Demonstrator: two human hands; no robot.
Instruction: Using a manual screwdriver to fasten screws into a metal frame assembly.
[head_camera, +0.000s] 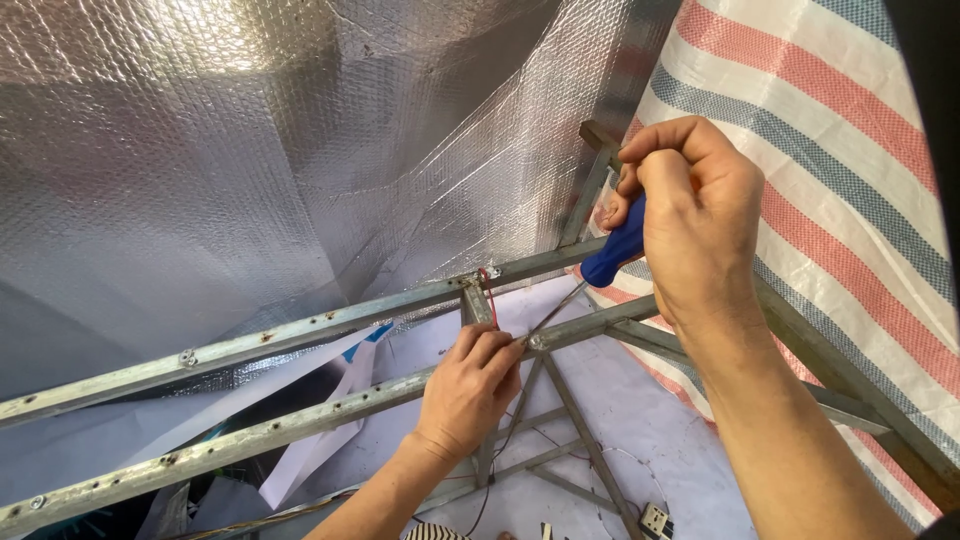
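The blue-handled screwdriver (612, 252) angles down to a joint in the metal angle frame (300, 330); my right hand (690, 215) clamps its handle to drive it, while my left hand (470, 385) pinches the tip steady, beside the foil insulation (250, 150).

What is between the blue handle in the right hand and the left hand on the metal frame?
In the head view, only the thin screwdriver shaft runs from the blue handle in the right hand down to the left hand at the frame.
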